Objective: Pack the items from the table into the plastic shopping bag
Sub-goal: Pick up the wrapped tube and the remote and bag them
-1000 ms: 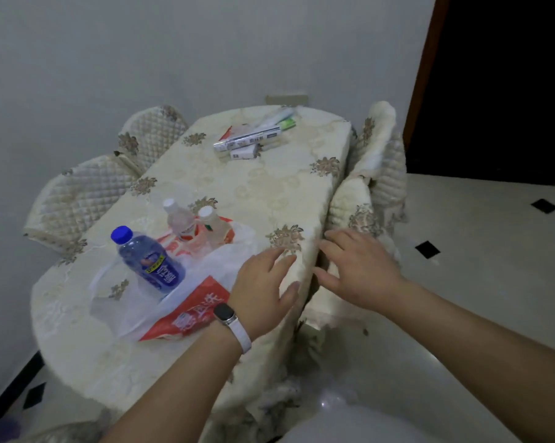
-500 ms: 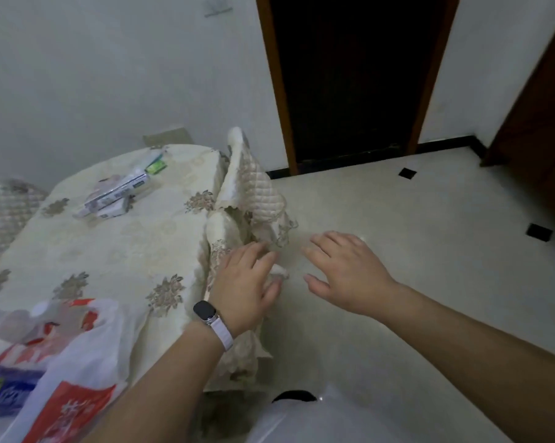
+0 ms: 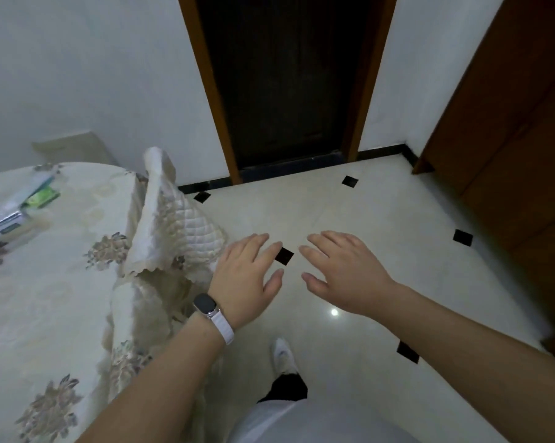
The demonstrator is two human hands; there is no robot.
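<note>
Left hand point(image 3: 242, 276), wearing a white-strapped watch point(image 3: 205, 306), and right hand point(image 3: 349, 270) are hovering spread and empty, side by side, over the glossy cream tiled floor point(image 3: 397, 251). Farther left, white-and-green cardboard boxes point(image 3: 11, 219) are lying on the cream floral-clothed table point(image 3: 46, 298).

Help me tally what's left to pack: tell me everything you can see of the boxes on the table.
The boxes are long, slim cartons, seemingly cardboard, whitish with darker bands and one green end. They lie flat, bunched together, on the cream floral tablecloth at the table's far side, cut off by the picture's left edge. Their print is too blurred to read. Neither the left hand nor the right hand touches them.
</note>
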